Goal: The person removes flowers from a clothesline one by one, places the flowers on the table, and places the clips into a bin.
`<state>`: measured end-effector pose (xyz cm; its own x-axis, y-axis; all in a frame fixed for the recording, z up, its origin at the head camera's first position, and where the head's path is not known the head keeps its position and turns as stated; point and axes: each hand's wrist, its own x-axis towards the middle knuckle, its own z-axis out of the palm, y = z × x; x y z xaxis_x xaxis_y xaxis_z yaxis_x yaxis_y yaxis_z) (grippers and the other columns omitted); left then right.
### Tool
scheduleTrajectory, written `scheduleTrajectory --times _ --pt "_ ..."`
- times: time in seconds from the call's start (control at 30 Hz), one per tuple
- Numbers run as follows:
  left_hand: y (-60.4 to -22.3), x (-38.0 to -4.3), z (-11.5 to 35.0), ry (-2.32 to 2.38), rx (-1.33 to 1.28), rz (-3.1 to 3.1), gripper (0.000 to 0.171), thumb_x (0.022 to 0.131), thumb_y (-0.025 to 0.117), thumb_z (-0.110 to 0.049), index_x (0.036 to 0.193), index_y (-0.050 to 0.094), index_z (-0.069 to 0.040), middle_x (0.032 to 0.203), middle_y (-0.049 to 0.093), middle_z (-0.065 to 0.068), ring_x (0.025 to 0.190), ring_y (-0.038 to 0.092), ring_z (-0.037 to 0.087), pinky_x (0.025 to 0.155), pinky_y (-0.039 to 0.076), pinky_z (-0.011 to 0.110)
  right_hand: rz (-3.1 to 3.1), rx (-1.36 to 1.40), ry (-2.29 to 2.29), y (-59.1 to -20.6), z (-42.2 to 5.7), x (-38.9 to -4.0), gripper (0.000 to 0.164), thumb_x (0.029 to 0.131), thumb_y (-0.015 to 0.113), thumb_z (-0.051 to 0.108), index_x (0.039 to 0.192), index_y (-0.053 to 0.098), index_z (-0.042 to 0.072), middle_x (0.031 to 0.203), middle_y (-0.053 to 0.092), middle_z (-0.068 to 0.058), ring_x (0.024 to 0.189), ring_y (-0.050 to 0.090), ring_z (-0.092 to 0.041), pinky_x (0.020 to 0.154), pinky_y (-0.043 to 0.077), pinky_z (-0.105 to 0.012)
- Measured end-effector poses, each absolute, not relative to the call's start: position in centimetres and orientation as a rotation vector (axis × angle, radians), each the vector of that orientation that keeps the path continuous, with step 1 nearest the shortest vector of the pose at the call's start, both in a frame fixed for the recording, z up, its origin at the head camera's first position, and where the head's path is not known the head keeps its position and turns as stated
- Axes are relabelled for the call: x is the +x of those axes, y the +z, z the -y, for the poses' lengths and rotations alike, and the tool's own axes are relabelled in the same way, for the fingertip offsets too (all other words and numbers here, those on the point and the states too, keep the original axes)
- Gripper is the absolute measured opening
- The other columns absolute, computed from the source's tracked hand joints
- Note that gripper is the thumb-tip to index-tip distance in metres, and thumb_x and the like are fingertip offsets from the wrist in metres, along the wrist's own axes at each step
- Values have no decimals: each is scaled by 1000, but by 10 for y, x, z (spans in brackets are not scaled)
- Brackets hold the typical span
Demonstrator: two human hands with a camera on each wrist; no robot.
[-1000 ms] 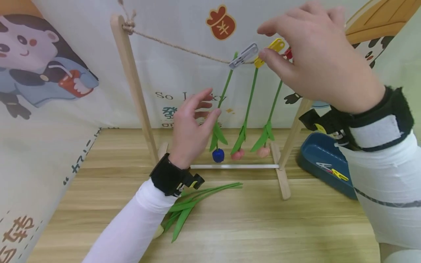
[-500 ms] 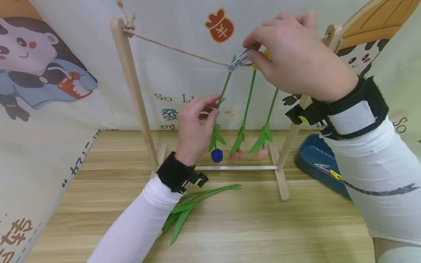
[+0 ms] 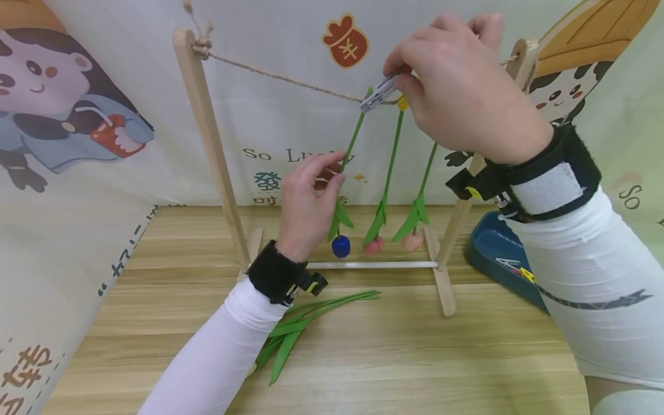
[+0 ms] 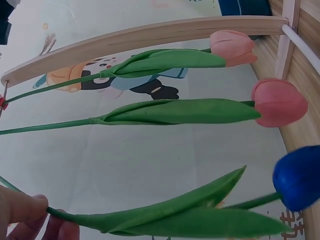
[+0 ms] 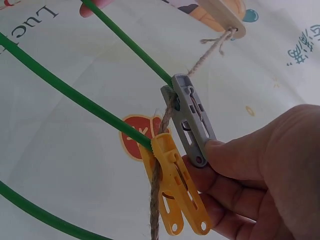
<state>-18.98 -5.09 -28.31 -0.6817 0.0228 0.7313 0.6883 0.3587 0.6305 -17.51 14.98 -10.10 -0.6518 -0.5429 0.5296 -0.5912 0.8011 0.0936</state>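
Note:
A blue artificial tulip [image 3: 340, 246] hangs head-down from the twine [image 3: 280, 75], where a grey clothespin [image 5: 192, 120] clips its stem. My right hand [image 3: 459, 86] pinches the handle end of that clothespin between thumb and fingers. Lower down, my left hand [image 3: 310, 202] holds the tulip's green stem, thumb and fingers meeting just above the leaves. Beside it hang a pink tulip [image 4: 280, 102], held by a yellow clothespin [image 5: 172, 185], and a paler pink tulip [image 4: 232, 48]. A red clip [image 4: 3, 103] shows at the paler one's stem end.
Wooden posts [image 3: 212, 144] carry the twine, with a white rod [image 3: 373, 265] low between them. More tulips [image 3: 290, 328] lie on the wooden table [image 3: 415, 357], partly behind my left arm. On the right, a blue tray [image 3: 482, 253] holds several clothespins [image 3: 508, 264].
My right hand has moved left from beside the yellow clothespin and now pinches the grey one. My left hand has moved slightly right and closed its fingers on the blue tulip's stem.

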Motion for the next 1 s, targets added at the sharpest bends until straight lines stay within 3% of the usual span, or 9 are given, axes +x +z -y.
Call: scheduleTrajectory --times 0.57,0.73,1.0 --pt "-294 -168 68 -1336 -593 2024 33 96 72 9 128 74 -1 105 72 11 94 68 19 80 61 28 2215 815 211 -110 -162 -170 29 111 54 17 122 73 -1 126 71 -17 131 45 -39 105 16 -57" --pt "-293 -154 77 -1308 -571 2088 34 97 72 8 129 74 -2 107 72 10 95 69 18 81 62 31 2104 848 257 -122 -170 -162 27 111 53 12 124 71 -2 121 69 -20 123 45 -43 101 16 -54" --pt "-289 -133 88 -1243 -592 2248 37 96 75 6 131 74 -3 112 74 9 93 69 18 80 62 34 2035 869 355 -146 -189 -142 24 106 63 6 127 70 -3 115 67 -22 110 43 -45 101 15 -46"
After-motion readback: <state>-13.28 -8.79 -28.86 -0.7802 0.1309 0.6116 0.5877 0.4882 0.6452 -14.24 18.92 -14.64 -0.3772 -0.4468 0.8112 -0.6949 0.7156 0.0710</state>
